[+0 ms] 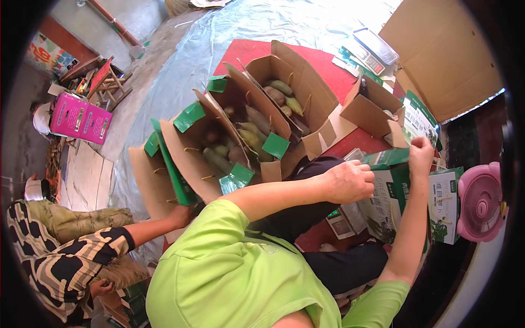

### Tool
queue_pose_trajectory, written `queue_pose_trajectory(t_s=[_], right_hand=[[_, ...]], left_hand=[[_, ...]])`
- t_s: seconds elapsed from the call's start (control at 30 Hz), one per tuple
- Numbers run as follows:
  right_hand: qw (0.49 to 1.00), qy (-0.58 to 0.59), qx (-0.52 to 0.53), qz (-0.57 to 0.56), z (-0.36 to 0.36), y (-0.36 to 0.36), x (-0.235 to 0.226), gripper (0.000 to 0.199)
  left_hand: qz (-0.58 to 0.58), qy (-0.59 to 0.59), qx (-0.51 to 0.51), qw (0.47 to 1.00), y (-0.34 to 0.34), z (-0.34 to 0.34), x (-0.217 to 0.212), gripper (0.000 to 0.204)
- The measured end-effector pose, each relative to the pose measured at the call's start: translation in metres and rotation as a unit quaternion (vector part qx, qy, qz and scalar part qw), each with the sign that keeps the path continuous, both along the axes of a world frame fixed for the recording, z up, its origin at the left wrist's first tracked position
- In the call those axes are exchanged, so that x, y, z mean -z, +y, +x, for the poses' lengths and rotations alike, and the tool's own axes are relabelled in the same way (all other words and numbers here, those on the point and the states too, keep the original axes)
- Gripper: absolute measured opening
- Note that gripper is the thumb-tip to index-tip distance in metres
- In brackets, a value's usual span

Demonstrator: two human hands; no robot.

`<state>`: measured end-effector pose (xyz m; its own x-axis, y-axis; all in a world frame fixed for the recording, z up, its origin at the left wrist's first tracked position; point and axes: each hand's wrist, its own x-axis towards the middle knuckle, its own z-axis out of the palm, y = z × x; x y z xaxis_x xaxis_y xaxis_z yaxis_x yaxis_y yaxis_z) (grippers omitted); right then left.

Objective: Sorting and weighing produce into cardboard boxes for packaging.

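Observation:
A green and white carton (377,199) stands before me, its green top flap (385,157) folded over. My left hand (351,179) is held just left of this carton, fingers curled; whether anything is in them does not show. At the carton's far right side my right hand (420,156) is raised with its fingers pinched together, in front of another printed carton (418,121). What the pinch holds is too small to tell. Left of my arms, open brown cartons (298,60) in a row contain green and reddish-brown oblong produce (254,135).
A co-worker in a patterned top (71,262) sits at left, one hand (179,216) by the nearest open carton. A scale (373,52) stands at the back right, a pink fan (481,202) at right. A pink carton (81,116) is at far left; plastic sheeting (180,71) covers the floor.

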<state>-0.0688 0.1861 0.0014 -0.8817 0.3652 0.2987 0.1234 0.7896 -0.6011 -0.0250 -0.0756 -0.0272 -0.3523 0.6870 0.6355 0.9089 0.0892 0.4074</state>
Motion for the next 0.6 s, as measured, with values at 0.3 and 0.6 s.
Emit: queue_pose_trajectory(t_s=[0.3,0.6], right_hand=[[0.999,-0.021,-0.022,0.026,-0.021,-0.063,0.023,0.02],[0.994,-0.043,-0.09,-0.04,0.001,-0.073,0.008,0.021]], left_hand=[[0.03,-0.024,0.012,0.999,0.002,0.001,0.002,0.014],[0.1,-0.072,0.004,0.992,-0.016,0.003,0.003,0.014]])
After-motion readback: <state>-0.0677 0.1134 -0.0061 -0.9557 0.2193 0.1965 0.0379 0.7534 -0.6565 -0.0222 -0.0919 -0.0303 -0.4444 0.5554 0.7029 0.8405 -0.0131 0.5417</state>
